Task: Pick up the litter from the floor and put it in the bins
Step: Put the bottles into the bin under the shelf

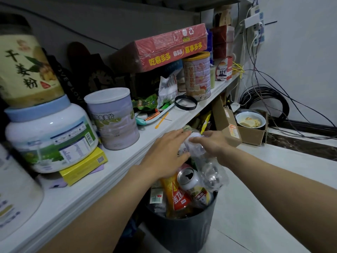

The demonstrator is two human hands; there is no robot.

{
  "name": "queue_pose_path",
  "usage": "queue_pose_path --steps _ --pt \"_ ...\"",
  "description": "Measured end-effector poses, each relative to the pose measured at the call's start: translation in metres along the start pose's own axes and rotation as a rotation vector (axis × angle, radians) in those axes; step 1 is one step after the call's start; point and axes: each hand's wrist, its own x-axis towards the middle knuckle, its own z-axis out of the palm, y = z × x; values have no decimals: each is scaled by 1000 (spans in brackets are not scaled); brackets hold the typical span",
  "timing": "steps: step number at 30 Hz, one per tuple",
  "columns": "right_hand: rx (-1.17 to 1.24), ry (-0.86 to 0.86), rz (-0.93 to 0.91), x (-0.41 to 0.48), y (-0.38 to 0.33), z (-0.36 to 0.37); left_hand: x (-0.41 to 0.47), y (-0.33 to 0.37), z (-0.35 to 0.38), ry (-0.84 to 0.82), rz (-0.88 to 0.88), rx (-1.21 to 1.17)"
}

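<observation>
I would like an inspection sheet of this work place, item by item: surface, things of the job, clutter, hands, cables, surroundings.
Surface: pale tiled floor; the dark grey round bin stands on it beside the white shelf.
Job's things: bin heaped above its rim, with an opened silver drink can and an orange and red package on top; clear plastic bottle above the heap.
Clutter: shelf crowded with tubs, tins and a red flat box.
Hands: left hand and right hand both grip the bottle.
Cables: black cable coil by the wall; wires hang from a white power strip.
Surroundings: brown cardboard box holding a bowl of food.
</observation>
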Motion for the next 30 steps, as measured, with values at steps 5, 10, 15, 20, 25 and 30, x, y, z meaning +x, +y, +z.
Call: queue_pose_path --steps 5,10,15,20,25,30 --pt "-102 -60 3 4 5 13 -6 -7 7 -24 -24 7" --pt "-159 -70 -28 8 9 17 -10 -10 12 -53 -39 0" --pt "-186 -21 -92 7 17 17 -14 -9 23 -88 -36 -8" --pt "-258 17 -230 2 12 3 -13 -3 26 -99 -42 0" --pt "-478 -1 -305 -1 13 -33 -2 12 21 -103 -39 37" --pt "-758 -18 -347 -22 28 -94 19 57 26 -75 12 83"
